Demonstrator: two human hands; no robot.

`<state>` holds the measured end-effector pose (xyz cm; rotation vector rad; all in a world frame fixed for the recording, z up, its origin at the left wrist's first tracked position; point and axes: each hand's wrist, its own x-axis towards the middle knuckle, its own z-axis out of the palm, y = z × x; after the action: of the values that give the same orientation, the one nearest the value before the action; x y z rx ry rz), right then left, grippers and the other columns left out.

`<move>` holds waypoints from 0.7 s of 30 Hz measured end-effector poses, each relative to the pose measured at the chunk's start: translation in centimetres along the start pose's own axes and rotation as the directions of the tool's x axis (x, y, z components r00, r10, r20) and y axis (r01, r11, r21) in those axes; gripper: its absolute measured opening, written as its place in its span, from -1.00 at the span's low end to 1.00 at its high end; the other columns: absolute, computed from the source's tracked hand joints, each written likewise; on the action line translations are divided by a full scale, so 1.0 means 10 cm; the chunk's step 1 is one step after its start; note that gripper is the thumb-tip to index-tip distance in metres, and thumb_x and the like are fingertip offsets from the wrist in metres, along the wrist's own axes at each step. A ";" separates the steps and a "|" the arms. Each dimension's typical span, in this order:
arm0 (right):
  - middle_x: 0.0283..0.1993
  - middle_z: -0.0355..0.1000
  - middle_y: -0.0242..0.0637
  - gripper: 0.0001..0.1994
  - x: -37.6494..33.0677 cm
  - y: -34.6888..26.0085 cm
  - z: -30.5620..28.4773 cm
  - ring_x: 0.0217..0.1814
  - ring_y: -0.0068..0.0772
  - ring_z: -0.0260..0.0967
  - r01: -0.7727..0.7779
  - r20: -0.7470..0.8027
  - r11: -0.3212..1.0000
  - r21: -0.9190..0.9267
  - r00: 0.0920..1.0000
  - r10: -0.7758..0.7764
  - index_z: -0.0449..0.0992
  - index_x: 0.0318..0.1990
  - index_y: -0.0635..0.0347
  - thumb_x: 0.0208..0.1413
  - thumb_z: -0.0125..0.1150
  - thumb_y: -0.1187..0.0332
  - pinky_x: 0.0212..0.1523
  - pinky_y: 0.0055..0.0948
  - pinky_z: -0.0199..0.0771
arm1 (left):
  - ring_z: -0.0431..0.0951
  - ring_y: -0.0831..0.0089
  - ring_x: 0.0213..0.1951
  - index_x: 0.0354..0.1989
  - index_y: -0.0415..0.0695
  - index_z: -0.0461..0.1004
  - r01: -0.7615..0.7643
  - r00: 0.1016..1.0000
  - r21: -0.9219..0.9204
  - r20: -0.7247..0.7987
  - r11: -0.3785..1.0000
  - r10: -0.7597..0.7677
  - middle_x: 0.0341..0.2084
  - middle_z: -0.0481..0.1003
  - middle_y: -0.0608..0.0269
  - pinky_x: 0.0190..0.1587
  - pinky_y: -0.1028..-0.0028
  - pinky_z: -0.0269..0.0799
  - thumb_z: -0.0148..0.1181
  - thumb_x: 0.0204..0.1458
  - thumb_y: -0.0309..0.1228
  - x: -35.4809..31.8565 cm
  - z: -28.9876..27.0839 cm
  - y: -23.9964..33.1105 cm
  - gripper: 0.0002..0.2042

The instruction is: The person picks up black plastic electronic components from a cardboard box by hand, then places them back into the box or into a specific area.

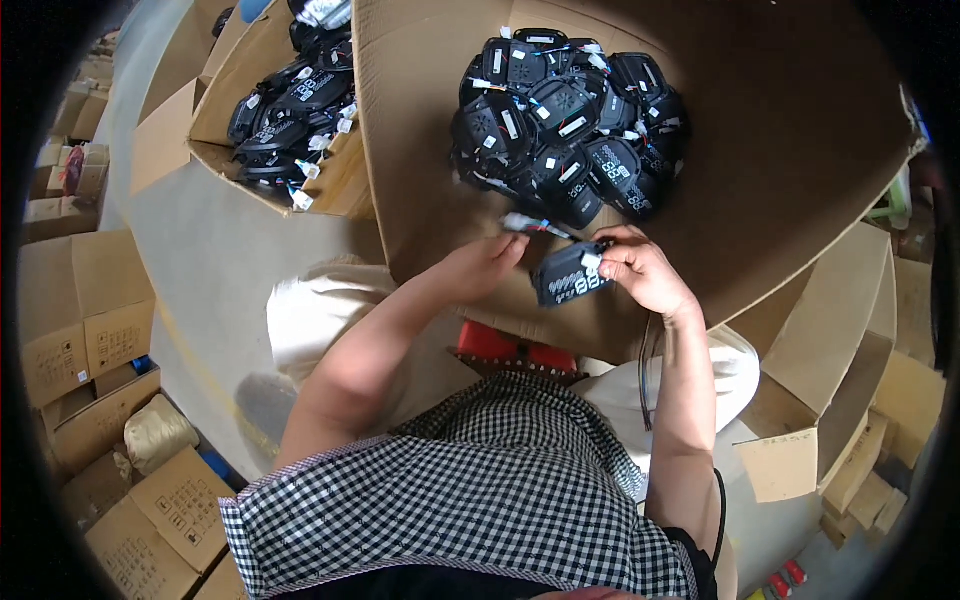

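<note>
My right hand grips a black digital display unit by its right end, with the screen face showing printed segments. Wires run from the unit up and left to a white connector, pinched between the thumb and fingers of my left hand. Both hands are over the near edge of a large open cardboard box. Beyond them in that box lies a heap of similar black display units, some screen up, others back up, with small white connectors among them.
A smaller cardboard box at the left holds more black display units. Open cartons line the far left, and another open carton stands at the right. Something red sits below the big box, between my knees.
</note>
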<state>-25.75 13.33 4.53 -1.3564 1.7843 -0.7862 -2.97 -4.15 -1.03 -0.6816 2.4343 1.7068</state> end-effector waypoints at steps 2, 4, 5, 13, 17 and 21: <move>-0.03 0.40 -0.17 -0.87 -0.06 -0.09 0.02 0.01 -0.27 0.29 -0.007 0.133 0.975 0.223 0.991 -0.023 0.53 -0.40 0.25 0.06 0.20 0.37 0.03 -0.38 0.28 | 0.46 0.49 -0.19 0.06 -0.17 0.37 -0.001 0.999 -0.285 -0.044 0.959 -0.012 -0.07 0.48 0.24 -0.14 0.49 0.35 -0.20 0.27 -0.18 -0.01 0.05 0.20 -0.62; -0.02 0.38 -0.17 -0.83 -0.05 -0.12 0.05 -0.01 -0.37 0.26 -0.081 0.274 0.887 0.454 0.960 -0.053 0.50 -0.41 0.29 0.09 0.18 0.36 0.00 -0.40 0.27 | 0.42 0.61 -0.24 0.08 -0.17 0.36 -0.016 0.996 -0.542 -0.086 0.840 -0.037 -0.06 0.48 0.29 -0.17 0.57 0.33 -0.24 0.29 -0.19 -0.06 0.02 0.38 -0.61; -0.15 0.42 -0.27 -0.85 -0.02 -0.10 0.08 -0.10 -0.51 0.28 -0.037 0.279 0.886 0.462 0.955 -0.105 0.51 -0.38 0.31 0.11 0.16 0.39 -0.06 -0.47 0.30 | 0.38 0.66 -0.30 0.10 -0.15 0.34 -0.072 0.995 -0.570 -0.092 0.818 0.024 -0.03 0.46 0.30 -0.22 0.62 0.31 -0.22 0.29 -0.21 -0.09 -0.01 0.44 -0.63; -0.38 0.41 -0.52 -0.79 0.54 0.36 0.61 -0.31 -0.66 0.24 -0.314 0.567 0.884 0.346 0.821 0.070 0.53 -0.39 0.29 0.10 0.17 0.30 -0.24 -0.57 0.26 | 0.31 0.70 -0.44 -0.12 -0.10 0.32 0.017 0.991 -0.531 0.118 0.847 0.054 -0.34 0.42 0.42 -0.37 0.66 0.26 -0.12 0.22 -0.39 -0.22 0.05 0.46 -0.86; -0.41 0.46 -0.27 -0.84 0.51 0.28 0.95 -0.35 -0.48 0.32 -0.141 0.112 0.985 0.103 0.985 0.129 0.52 -0.34 0.22 0.14 0.08 0.34 -0.24 -0.47 0.33 | 0.33 0.68 -0.37 -0.16 -0.14 0.38 -0.004 0.995 -0.259 0.091 0.966 0.029 -0.39 0.42 0.39 -0.30 0.61 0.28 0.03 0.16 -0.38 -0.26 -0.04 0.16 -0.85; -0.53 0.31 -0.52 -0.79 0.24 -0.16 0.91 -0.44 -0.60 0.19 -0.352 0.045 0.827 0.438 0.928 0.371 0.47 -0.40 0.26 0.22 0.01 0.36 -0.37 -0.56 0.26 | 0.29 0.65 -0.36 -0.18 -0.17 0.43 0.003 1.000 -0.214 0.016 0.977 0.000 -0.45 0.36 0.42 -0.27 0.55 0.27 0.09 0.13 -0.38 -0.37 -0.07 0.10 -0.84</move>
<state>-17.62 10.31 0.58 -0.6801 1.6893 -0.9368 0.11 -3.38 1.30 -0.6885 2.2589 1.9854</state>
